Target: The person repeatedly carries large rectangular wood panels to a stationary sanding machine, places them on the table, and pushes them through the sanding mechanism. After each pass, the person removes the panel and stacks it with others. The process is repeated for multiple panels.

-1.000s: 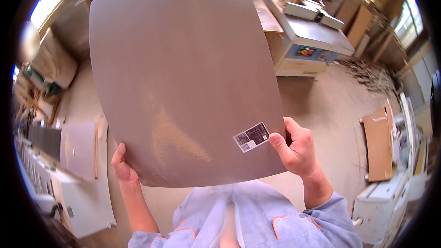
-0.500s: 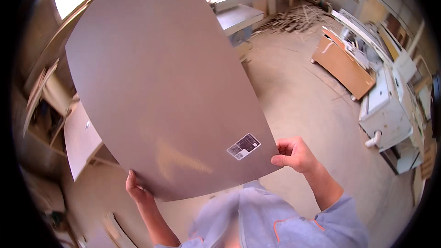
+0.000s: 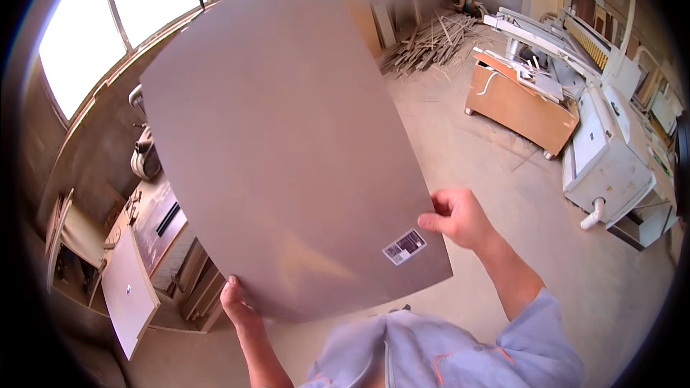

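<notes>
A large flat grey-brown board (image 3: 280,136) is held up in front of me, tilted, with its far end reaching toward the windows. Near its lower right corner is a small printed label (image 3: 405,246). My left hand (image 3: 237,303) grips the lower left corner, thumb on the face and fingers hidden behind. On the right edge, above the label, my right hand (image 3: 458,220) is closed with its thumb over the face; its fingers curl at the edge.
Left stands a workbench (image 3: 162,226) with a pale panel (image 3: 129,291) leaning against it. A wheeled wooden box (image 3: 519,104) holds offcuts at right, beside a white machine (image 3: 600,147) with a pipe. Wood strips (image 3: 431,43) lie heaped on the far floor. Windows (image 3: 86,36) line the left wall.
My view has swung, bringing more windows and the workbench into sight. My right hand now sits higher along the board's right edge, with the corner showing below it. Both hands still hold the board.
</notes>
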`<state>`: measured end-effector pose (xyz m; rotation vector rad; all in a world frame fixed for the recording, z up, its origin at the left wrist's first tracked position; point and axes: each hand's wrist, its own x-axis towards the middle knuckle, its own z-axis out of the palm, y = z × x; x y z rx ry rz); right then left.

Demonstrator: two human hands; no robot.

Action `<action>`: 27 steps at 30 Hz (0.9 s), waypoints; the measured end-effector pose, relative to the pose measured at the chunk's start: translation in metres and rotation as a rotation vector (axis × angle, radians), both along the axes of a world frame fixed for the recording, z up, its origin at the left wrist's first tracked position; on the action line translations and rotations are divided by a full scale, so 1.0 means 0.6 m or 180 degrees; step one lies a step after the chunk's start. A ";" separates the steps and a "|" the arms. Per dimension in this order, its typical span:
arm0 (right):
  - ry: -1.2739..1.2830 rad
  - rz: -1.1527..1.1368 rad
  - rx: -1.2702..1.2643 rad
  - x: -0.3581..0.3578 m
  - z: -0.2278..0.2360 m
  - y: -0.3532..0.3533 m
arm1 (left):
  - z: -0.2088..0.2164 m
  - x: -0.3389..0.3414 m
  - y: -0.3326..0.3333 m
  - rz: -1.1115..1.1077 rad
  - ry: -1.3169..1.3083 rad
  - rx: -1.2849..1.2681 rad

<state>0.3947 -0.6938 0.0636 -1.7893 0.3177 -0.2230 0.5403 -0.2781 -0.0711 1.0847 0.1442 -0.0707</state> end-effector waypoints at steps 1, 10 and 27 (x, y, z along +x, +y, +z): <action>-0.0041 0.0005 -0.0228 0.011 -0.011 -0.014 | 0.001 0.021 -0.018 -0.0089 -0.0122 -0.0084; 0.0503 -0.0076 -0.0313 0.123 -0.170 -0.152 | -0.010 0.247 -0.179 -0.0254 -0.0528 0.0589; -0.1891 -0.1674 0.3605 0.550 -0.285 -0.528 | 0.154 0.857 -0.634 -0.1517 -0.2134 0.2957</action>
